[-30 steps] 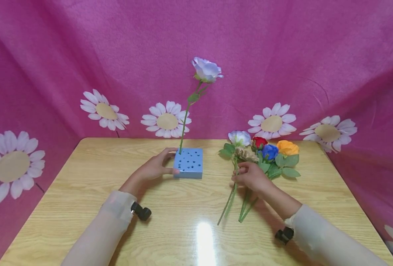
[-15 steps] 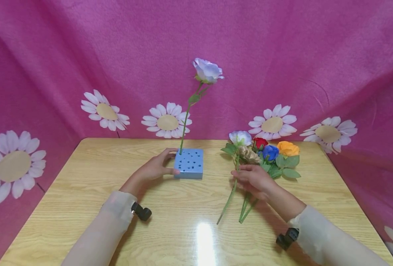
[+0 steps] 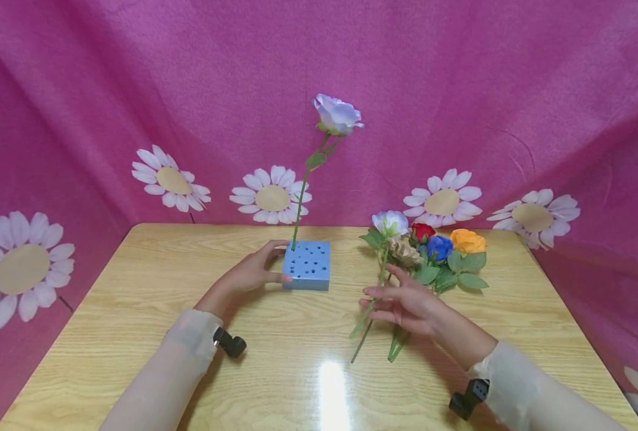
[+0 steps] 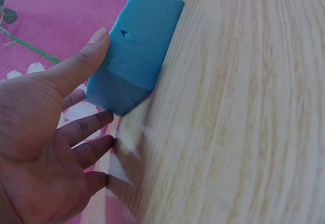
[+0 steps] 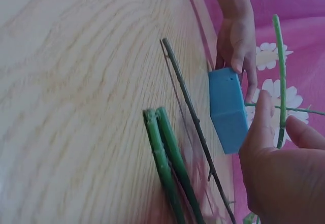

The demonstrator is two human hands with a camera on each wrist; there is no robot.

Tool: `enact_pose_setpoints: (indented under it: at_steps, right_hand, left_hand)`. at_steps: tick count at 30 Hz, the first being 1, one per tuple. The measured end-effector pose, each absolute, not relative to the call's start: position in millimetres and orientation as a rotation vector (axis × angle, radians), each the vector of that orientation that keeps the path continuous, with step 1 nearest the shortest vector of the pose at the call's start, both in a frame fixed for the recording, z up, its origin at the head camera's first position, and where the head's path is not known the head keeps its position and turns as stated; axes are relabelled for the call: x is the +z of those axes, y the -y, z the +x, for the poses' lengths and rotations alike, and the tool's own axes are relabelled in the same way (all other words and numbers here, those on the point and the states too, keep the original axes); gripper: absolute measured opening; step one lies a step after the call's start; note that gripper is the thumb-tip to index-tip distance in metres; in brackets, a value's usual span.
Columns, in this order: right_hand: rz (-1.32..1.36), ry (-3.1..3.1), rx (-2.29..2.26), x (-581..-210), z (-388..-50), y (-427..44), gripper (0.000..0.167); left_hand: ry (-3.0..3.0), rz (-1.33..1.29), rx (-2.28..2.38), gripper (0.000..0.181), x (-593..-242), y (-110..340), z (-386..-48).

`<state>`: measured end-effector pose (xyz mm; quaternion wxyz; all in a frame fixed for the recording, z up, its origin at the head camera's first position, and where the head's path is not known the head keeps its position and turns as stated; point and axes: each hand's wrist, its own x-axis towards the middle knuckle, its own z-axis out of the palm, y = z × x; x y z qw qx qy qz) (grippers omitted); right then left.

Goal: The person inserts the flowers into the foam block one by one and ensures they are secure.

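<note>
A blue foam block [image 3: 306, 266] with many small holes sits on the table, a pale lilac artificial rose [image 3: 337, 115] standing in its back left hole. My left hand [image 3: 248, 272] grips the block's left side, thumb at the front corner and fingers behind; the left wrist view shows the thumb [image 4: 84, 61] against the block. My right hand [image 3: 407, 302] holds the green stem [image 5: 281, 76] of a white rose [image 3: 390, 223] between thumb and fingers, its lower end off the table. Beneath lies a beige rose [image 3: 405, 251] with a thin brown stem [image 5: 190, 104].
To the right lie a red rose [image 3: 422, 231], a blue rose [image 3: 439, 246] and an orange rose [image 3: 468, 240], their leaves overlapping. Cut green stems [image 5: 162, 158] point toward the table's front. A pink daisy-print cloth [image 3: 319, 60] hangs behind the wooden table [image 3: 265, 359].
My right hand has shifted its fingers along the white rose's stem, and the stem's lower end has risen off the table, apart from the brown stem. My left hand stays on the block.
</note>
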<state>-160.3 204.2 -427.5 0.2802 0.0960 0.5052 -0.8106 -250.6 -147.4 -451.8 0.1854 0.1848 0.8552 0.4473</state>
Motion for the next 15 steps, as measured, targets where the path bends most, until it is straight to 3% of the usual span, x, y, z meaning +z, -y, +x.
enact_pose_setpoints:
  at_steps: [9, 15]
  right_hand:
    - [0.229, -1.343, -2.173, -427.8, -154.0, -200.0, 0.103]
    - [0.185, -1.387, -2.171, -426.6, -151.3, -196.3, 0.088]
  left_hand:
    - [-2.418, 0.524, 1.253, 0.082, -451.7, 147.0, -249.9]
    - [-2.428, 0.55, 1.26, 0.081, -452.4, 146.9, -250.3]
